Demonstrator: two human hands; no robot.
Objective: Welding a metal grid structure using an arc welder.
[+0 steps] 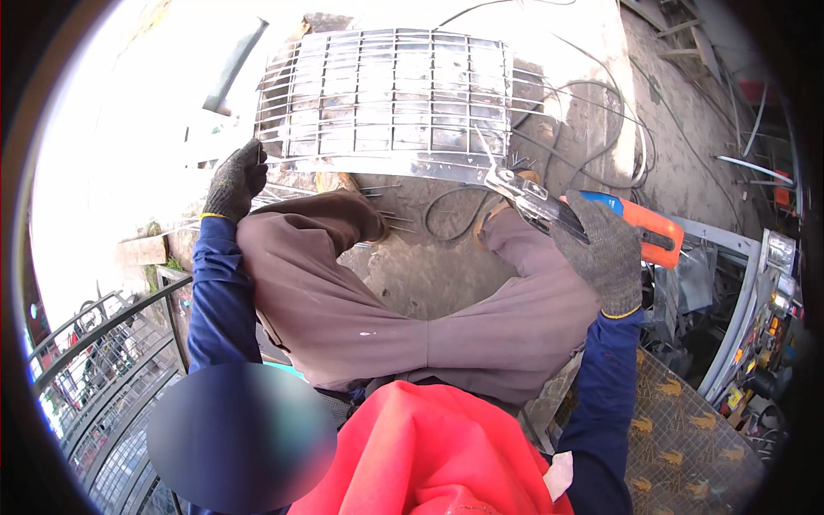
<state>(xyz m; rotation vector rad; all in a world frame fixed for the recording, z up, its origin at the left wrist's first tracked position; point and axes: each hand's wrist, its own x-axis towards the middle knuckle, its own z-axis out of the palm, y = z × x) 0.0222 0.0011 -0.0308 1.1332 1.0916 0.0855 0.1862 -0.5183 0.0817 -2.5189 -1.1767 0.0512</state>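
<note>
A metal rod grid (395, 101) lies before me over a pale metal sheet, its near edge bordered by a flat strip (429, 165). My left hand (234, 180), in a dark grey knit glove, is closed at the grid's near left corner. In my gloved right hand (602, 253) is a tool (657, 233) with an orange and blue body. A worn grey metal jaw-like part (528, 193) points from that hand toward the grid's near right corner. A thin rod (483, 146) extends from its tip. My palm hides part of the tool, so its exact kind is unclear.
Dark cables (614, 129) loop over the ground at the right. Loose thin rods lie under the grid's near side. A black metal railing (112, 343) stands at the lower left. Tools and parts crowd a rack (764, 335) at the right, beside a patterned board (687, 429).
</note>
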